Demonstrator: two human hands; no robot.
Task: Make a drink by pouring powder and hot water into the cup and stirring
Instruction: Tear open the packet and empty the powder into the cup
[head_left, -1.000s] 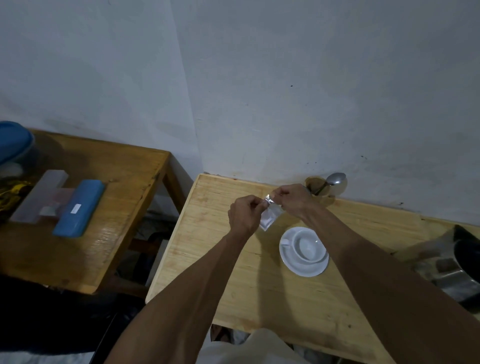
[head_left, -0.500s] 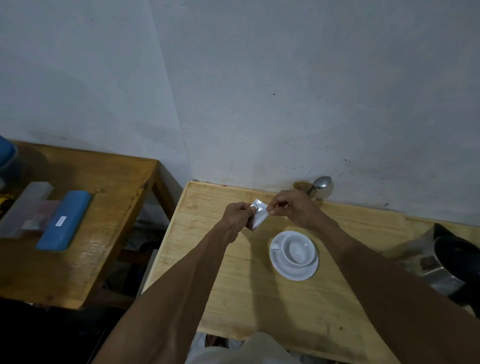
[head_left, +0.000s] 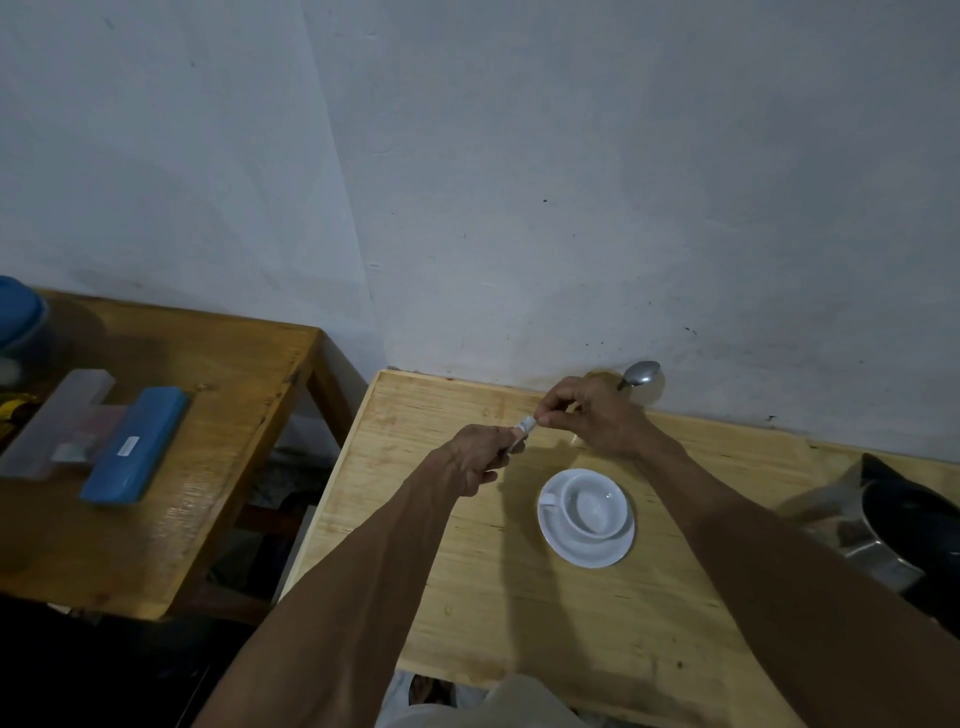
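A small white powder sachet (head_left: 524, 430) is pinched between both hands above the light wooden table (head_left: 519, 613). My left hand (head_left: 475, 457) grips its lower part in a closed fist. My right hand (head_left: 592, 415) pinches its top edge with thumb and fingertips. Most of the sachet is hidden by the fingers. A white cup (head_left: 589, 504) stands empty on a white saucer (head_left: 587, 553), just below and right of the hands. A metal spoon (head_left: 640, 373) leans against the wall behind my right hand.
A steel kettle with a black top (head_left: 893, 530) sits at the table's right edge. A darker wooden table (head_left: 208, 467) stands to the left with a blue case (head_left: 136, 444), a translucent box (head_left: 57, 421) and a blue lid (head_left: 18, 314). A gap separates the tables.
The sachet showed as a flat packet between the hands; now it is mostly covered by my fingers. My right hand has pulled slightly up and right of the left. The view shifted.
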